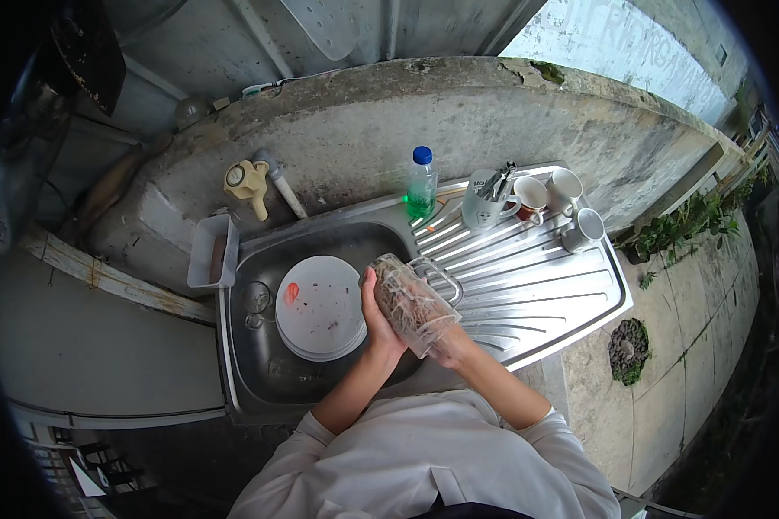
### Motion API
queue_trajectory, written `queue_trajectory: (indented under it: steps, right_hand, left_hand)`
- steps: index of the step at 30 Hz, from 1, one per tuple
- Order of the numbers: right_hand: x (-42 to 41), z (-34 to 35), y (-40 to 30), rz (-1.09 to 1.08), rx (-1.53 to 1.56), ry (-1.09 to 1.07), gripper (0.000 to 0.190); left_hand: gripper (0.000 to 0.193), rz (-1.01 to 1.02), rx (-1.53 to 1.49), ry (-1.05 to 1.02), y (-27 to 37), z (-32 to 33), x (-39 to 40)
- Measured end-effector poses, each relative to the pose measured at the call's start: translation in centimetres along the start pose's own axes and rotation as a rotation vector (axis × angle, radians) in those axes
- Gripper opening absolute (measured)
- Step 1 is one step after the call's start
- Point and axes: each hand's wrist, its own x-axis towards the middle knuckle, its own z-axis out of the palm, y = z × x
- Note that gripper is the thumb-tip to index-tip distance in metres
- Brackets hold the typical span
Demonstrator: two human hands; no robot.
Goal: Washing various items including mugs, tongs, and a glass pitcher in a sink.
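Observation:
A clear glass mug [410, 298] is tilted in front of me, its handle toward the upper right and its mouth toward the lower right. My left hand [382, 327] wraps the mug's left side from below. At the mouth is my right hand [450, 348], its fingers reaching inside. Through the patterned glass shows a brown stringy scourer [406, 295]; the right fingertips are blurred by the glass. Just left of the mug, a stack of white plates [318, 305] lies in the steel sink [250, 376], with an orange smear and dark crumbs on the top plate.
Clear glassware [257, 298] lies at the sink's left. On the ribbed drainboard [532, 298] stand a green-liquid bottle [422, 188], a frosted mug [483, 204] with cutlery, and cups [583, 230]. A plastic tub [213, 252] and a tap [250, 185] are at the left.

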Motion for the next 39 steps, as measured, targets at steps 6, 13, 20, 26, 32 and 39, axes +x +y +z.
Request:
queue_trajectory:
  steps: [6,13,20,26,32,39]
  right_hand:
    - [-1.1,-0.5,-0.7,0.092,-0.099,-0.082,0.045]
    - [-0.4,-0.4,1.1,-0.309,-0.294,0.029,0.041]
    - [-2.7,0.6,-0.9,-0.115,-0.665,-0.019,0.035]
    - [-4.3,-0.9,-4.0,-0.110,-0.161,-0.037,0.043]
    - [-5.2,-0.5,-6.4,-0.669,-1.078,-0.029,0.047]
    - [1.3,-5.7,-2.1,-0.720,-2.213,-0.609,0.045]
  left_hand:
    - [0.054,-0.015,-0.005,-0.063,1.8,0.7,0.6]
    - [0.054,-0.067,0.007,-0.098,0.3,1.4,-0.8]
    - [0.056,-0.061,0.025,-0.042,1.8,0.0,1.5]
    - [0.049,-0.200,-0.048,0.014,1.5,-3.6,3.6]
    - [0.046,-0.291,-0.118,0.043,1.8,-3.0,2.7]
    - [0.032,-0.136,0.086,0.090,-1.5,-2.6,1.5]
